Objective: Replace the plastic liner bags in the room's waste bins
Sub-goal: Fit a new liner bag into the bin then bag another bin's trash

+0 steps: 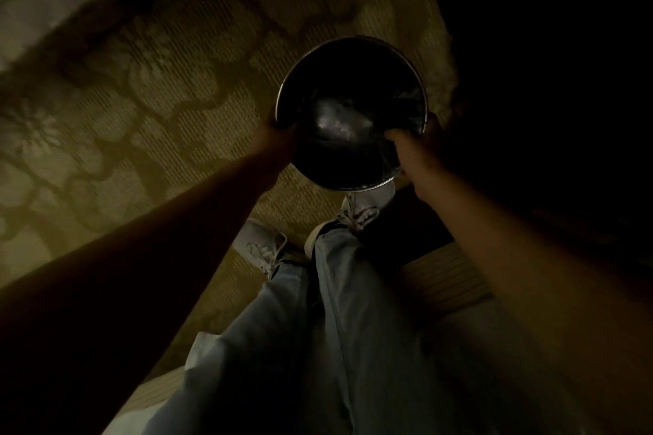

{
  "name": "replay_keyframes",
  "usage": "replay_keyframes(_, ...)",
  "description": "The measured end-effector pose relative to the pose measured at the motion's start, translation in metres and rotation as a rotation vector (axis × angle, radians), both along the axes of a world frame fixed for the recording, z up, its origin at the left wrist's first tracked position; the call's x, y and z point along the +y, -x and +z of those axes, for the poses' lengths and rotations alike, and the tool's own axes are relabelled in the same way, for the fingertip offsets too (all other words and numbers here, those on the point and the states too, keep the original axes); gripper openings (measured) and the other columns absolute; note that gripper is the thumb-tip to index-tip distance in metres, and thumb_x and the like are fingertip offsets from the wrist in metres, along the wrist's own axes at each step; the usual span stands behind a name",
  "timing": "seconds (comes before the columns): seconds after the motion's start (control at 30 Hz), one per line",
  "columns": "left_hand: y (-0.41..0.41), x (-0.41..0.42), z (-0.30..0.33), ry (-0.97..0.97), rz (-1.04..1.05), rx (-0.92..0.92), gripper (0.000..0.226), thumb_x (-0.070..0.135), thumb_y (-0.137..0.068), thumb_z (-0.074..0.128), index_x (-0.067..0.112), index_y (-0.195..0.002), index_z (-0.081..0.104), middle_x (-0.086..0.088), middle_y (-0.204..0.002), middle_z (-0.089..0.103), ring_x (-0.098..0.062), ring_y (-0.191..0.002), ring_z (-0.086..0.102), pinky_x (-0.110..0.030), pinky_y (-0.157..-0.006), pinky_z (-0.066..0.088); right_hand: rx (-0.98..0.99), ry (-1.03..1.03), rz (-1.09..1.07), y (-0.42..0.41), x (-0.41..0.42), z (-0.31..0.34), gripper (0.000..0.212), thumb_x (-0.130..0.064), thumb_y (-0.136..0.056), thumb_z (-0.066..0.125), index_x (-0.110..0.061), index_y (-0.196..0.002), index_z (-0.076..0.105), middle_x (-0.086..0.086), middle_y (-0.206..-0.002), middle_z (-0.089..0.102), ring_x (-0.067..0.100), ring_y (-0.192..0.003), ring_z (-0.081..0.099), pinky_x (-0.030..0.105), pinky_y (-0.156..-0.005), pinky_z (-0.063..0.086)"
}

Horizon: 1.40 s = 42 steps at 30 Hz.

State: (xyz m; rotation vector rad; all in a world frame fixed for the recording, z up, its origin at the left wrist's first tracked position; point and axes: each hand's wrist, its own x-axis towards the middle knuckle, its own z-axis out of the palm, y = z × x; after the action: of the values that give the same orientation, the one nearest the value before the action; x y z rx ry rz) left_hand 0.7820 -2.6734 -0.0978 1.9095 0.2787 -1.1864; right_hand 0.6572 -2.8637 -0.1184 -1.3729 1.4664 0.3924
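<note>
patterned carpet [148, 88] lies under the dim metal bin [353, 81].

Patterned olive carpet [148, 88] lying underfoot, pale jeans [282, 346] and white laced sneakers [263, 247] showing below, right side sitting in darkness

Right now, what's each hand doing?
Left hand: grips the rim of the waste bin.
Right hand: fingers curl over the bin's rim, apparently on the dark liner.
</note>
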Motion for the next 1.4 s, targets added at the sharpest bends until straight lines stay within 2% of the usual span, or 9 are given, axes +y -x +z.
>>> replay_keyframes(0.13,0.009,0.003,0.004,0.062,0.055,-0.029,0.026,0.022,-0.1,0.058,0.028,-0.125,0.055,0.014,-0.107,0.067,0.001,-0.091,0.066,-0.011,-0.062,0.054,-0.027,-0.004,0.012,-0.001,-0.008,0.003,0.078,-0.061,-0.051,0.069,-0.034,-0.123,0.054,-0.003,-0.123,0.064,0.027,-0.106,0.065,0.051,-0.088,0.057)
replay_keyframes(0.3,0.027,0.011,0.027,0.098,0.127,-0.127,0.038,0.026,-0.097,0.06,0.022,-0.135,0.057,0.007,-0.117,0.07,-0.009,-0.105,0.069,-0.026,-0.082,0.06,-0.094,0.084,0.074,-0.007,-0.008,0.057,0.066,-0.045,-0.064,0.073,-0.029,-0.126,0.059,-0.001,-0.112,0.067,0.025,-0.094,0.067,0.042,-0.071,0.062)
replay_keyframes(0.47,0.043,0.015,0.108,0.183,0.155,-0.336,0.036,0.019,-0.096,0.06,0.028,-0.13,0.058,0.011,-0.108,0.069,-0.008,-0.098,0.068,-0.021,-0.071,0.056,-0.197,0.128,0.223,0.001,-0.014,0.149,0.055,-0.039,-0.07,0.073,-0.03,-0.123,0.061,-0.003,-0.104,0.069,0.022,-0.089,0.069,0.039,-0.06,0.061)
replay_keyframes(0.6,0.065,0.035,0.194,0.296,0.146,-0.471,0.041,0.007,-0.088,0.06,0.044,-0.104,0.065,0.008,-0.102,0.071,-0.013,-0.097,0.069,-0.036,-0.082,0.06,-0.307,0.176,0.335,0.017,-0.002,0.25,0.056,-0.037,-0.069,0.075,-0.024,-0.122,0.059,0.002,-0.107,0.069,0.024,-0.092,0.069,0.047,-0.076,0.062)
replay_keyframes(0.8,0.107,0.097,0.293,0.309,0.281,-0.591,0.046,0.01,-0.093,0.059,0.022,-0.136,0.049,0.002,-0.111,0.062,-0.017,-0.101,0.063,-0.028,-0.077,0.055,-0.465,0.218,0.407,0.045,0.065,0.372,0.047,-0.03,-0.071,0.073,-0.023,-0.115,0.06,0.005,-0.105,0.069,0.028,-0.09,0.07,0.05,-0.07,0.062)
replay_keyframes(0.9,0.111,0.14,0.322,0.274,0.311,-0.622,0.05,0.013,-0.09,0.06,0.024,-0.138,0.05,-0.003,-0.117,0.066,-0.022,-0.103,0.065,-0.043,-0.09,0.058,-0.505,0.198,0.437,0.046,0.106,0.399,0.042,-0.028,-0.073,0.072,-0.024,-0.113,0.062,0.004,-0.101,0.07,0.026,-0.089,0.07,0.047,-0.071,0.062)
replay_keyframes(1.07,0.087,0.199,0.327,0.218,0.382,-0.668,0.045,0.005,-0.092,0.058,0.023,-0.133,0.052,0.0,-0.108,0.064,-0.015,-0.095,0.062,-0.03,-0.077,0.053,-0.535,0.09,0.457,0.011,0.164,0.381,0.041,-0.022,-0.078,0.073,-0.02,-0.117,0.06,0.006,-0.105,0.07,0.026,-0.092,0.071,0.05,-0.074,0.062)
replay_keyframes(1.2,0.065,0.241,0.289,0.152,0.36,-0.634,0.042,0.005,-0.086,0.058,0.031,-0.119,0.055,-0.003,-0.106,0.066,-0.023,-0.1,0.065,-0.044,-0.086,0.056,-0.483,-0.004,0.461,-0.023,0.205,0.332,0.047,-0.024,-0.083,0.069,-0.019,-0.127,0.054,0.007,-0.11,0.069,0.026,-0.092,0.071,0.049,-0.075,0.061)
replay_keyframes(1.4,0.027,0.287,0.184,0.021,0.352,-0.478,0.046,0.003,-0.083,0.057,0.029,-0.122,0.059,-0.012,-0.108,0.069,-0.033,-0.099,0.068,-0.056,-0.084,0.058,-0.287,-0.118,0.52,-0.063,0.24,0.23,0.018,-0.021,-0.091,0.064,-0.018,-0.107,0.058,0.008,-0.104,0.07,0.025,-0.089,0.07,0.046,-0.077,0.062)
